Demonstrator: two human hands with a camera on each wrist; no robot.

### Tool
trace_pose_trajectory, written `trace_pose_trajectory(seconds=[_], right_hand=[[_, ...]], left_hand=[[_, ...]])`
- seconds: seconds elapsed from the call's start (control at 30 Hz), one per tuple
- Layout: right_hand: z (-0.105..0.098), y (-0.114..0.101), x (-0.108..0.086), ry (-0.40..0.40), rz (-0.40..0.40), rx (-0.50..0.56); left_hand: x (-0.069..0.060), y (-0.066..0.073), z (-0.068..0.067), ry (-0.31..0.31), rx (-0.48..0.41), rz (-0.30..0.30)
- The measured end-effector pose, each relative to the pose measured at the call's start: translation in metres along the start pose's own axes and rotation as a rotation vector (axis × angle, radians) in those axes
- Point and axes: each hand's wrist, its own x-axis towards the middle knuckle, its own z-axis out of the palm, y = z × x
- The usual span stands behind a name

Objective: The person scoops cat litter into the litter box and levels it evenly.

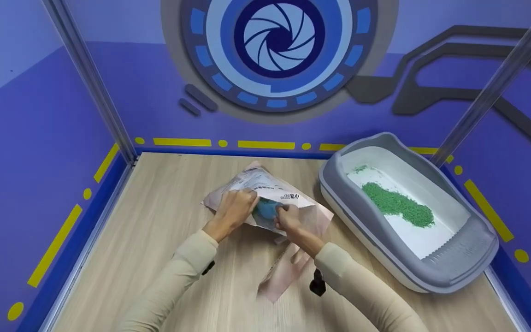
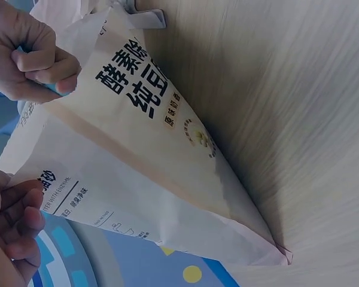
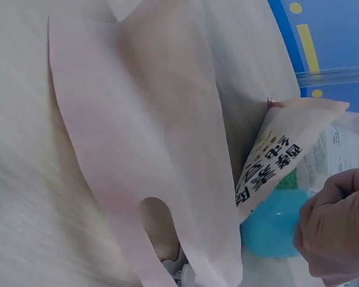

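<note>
A pale pink and white litter bag [image 1: 288, 189] with dark printed lettering lies on the table, its mouth facing me. My left hand [image 1: 235, 207] grips the rim of the opening; in the left wrist view its fingers [image 2: 25, 224] curl at the bag's edge. My right hand [image 1: 288, 217] holds a light blue scoop [image 1: 267, 210] in the mouth of the bag. In the right wrist view the rounded scoop [image 3: 274, 224] sticks out from the right fist [image 3: 341, 227], and some green litter [image 3: 289, 179] shows behind it inside the bag. The scoop's handle is hidden by the fist.
A grey and white litter tray [image 1: 466, 258] stands at the right, with green granules [image 1: 399, 203] spread on its white floor. The bag's pink flap [image 1: 280, 276], which has an oval handle hole, hangs toward me over the wooden table [image 1: 155, 198]. Blue panels [image 1: 228, 129] enclose the table.
</note>
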Motion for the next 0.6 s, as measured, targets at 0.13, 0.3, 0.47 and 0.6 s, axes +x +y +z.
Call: trace_pose_trajectory(seconds=[0.13,0.3,0.47,0.6], right_hand=[[0.003,0.008,-0.002,0.035,-0.023,-0.004],[0.006,0.006,-0.003,0.008,0.018,0.031],[0.01,0.002,0.005,-0.002,0.054,-0.036],[0.013,0.026,0.034,0.012,0.03,-0.148]], left_hand=[[0.0,-0.002,-0.003,-0.011,-0.022,-0.003],[-0.002,-0.004,-0.005,-0.016,-0.033,0.006],[-0.004,-0.005,-0.005,-0.012,-0.028,0.02],[-0.008,-0.006,-0.004,-0.003,-0.022,0.051]])
